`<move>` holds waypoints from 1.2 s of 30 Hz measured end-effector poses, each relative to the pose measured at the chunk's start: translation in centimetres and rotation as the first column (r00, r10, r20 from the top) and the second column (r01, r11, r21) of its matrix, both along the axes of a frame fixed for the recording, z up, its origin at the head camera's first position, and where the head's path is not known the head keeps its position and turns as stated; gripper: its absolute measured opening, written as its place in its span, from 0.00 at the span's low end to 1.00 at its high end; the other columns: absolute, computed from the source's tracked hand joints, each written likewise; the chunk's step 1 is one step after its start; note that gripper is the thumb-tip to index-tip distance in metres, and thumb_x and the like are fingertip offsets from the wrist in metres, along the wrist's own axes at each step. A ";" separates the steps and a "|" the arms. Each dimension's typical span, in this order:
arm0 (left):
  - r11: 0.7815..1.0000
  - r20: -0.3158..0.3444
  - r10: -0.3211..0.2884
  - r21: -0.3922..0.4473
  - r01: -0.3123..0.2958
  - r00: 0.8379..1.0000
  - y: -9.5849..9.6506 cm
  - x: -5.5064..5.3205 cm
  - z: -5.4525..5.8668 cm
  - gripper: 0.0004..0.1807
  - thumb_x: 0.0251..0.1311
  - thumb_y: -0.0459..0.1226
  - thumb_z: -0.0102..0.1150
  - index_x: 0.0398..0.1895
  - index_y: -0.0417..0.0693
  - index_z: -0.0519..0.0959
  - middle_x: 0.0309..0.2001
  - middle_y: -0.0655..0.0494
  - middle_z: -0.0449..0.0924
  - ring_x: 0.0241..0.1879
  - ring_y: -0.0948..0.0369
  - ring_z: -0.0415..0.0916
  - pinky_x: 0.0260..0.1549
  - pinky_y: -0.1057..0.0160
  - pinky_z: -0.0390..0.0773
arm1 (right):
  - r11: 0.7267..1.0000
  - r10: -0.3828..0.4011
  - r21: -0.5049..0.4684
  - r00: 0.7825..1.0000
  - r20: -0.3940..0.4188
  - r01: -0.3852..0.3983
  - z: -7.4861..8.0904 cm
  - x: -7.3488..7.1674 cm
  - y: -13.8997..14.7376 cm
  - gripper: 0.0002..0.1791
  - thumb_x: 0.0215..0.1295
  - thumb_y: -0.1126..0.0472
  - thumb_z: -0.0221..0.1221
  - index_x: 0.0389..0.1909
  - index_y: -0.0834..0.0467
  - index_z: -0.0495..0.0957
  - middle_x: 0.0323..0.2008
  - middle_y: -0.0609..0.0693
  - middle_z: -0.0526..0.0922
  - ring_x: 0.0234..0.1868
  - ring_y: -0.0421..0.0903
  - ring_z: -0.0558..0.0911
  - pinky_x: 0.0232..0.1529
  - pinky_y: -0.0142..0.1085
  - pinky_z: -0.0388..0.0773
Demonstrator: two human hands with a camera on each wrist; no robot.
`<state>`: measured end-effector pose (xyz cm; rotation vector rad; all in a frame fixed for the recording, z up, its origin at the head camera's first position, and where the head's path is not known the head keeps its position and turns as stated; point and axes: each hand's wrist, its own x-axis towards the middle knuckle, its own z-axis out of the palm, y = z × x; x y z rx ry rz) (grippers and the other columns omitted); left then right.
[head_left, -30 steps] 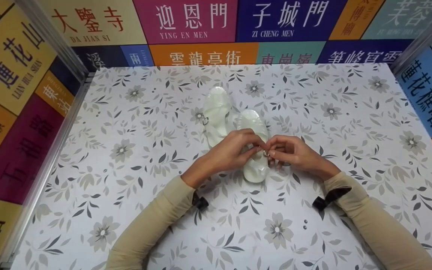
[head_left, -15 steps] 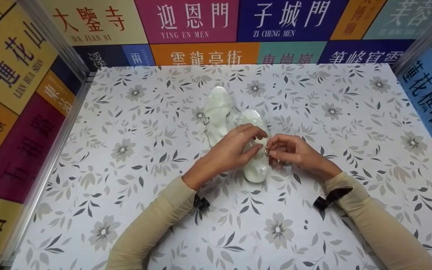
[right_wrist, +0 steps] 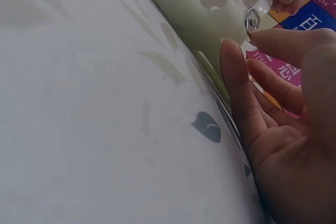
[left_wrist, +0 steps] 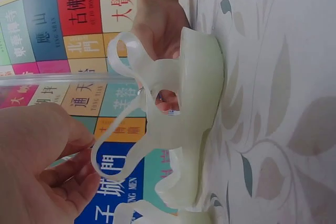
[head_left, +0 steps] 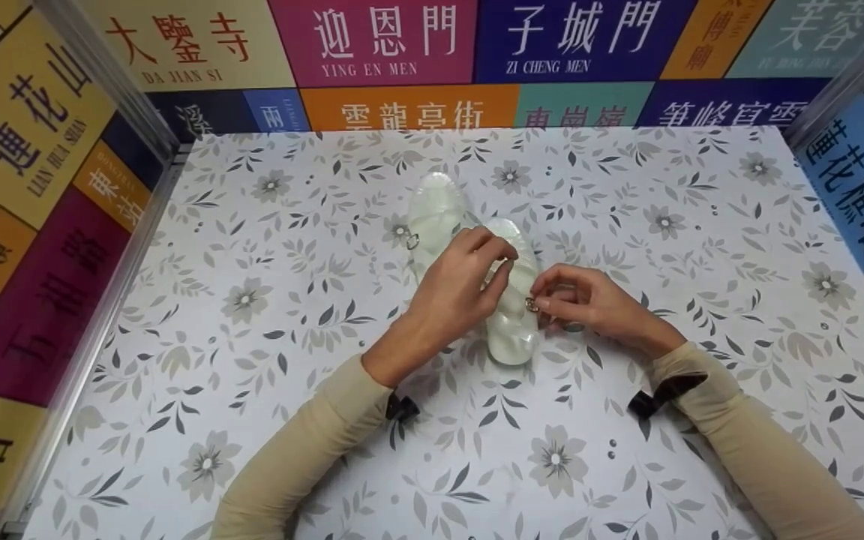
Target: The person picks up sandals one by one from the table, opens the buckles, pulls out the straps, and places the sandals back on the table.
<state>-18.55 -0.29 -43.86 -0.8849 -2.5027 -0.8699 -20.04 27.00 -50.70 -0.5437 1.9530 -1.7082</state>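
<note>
Two pale, glossy jelly sandals lie on the table: one sandal (head_left: 511,337) between my hands, the other sandal (head_left: 432,195) farther back to the left, partly behind my left hand. My left hand (head_left: 458,274) is over the nearer sandal. In the left wrist view, its thumb and finger pinch the looped ankle strap (left_wrist: 118,124) at the bend. At the sandal's right side, my right hand (head_left: 582,300) pinches the small metal buckle (right_wrist: 252,20) by its edge. The strap arches above the footbed, and the sole (left_wrist: 202,77) stands on the table.
The table (head_left: 312,450) has a white cover with grey flowers and leaves. Colourful panels (head_left: 387,37) with large lettering rise along its back and sides. The other sandal has its own buckle (head_left: 412,241) on its left side.
My left hand has drawn back from the buckle, up and to the left, and its fingers have closed together. My right hand stays at the buckle. The sandals have not moved visibly.
</note>
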 end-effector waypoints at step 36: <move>0.994 0.440 0.056 -0.113 -0.007 0.896 0.8 0.9 -1.9 0.14 0.79 0.41 0.59 0.59 0.43 0.75 0.28 0.50 0.78 0.25 0.56 0.77 0.21 0.61 0.74 | 0.983 -0.156 0.095 0.987 -0.032 0.159 -0.2 0.6 -1.0 0.21 0.74 0.56 0.70 0.60 0.62 0.79 0.41 0.57 0.92 0.42 0.48 0.94 0.39 0.35 0.90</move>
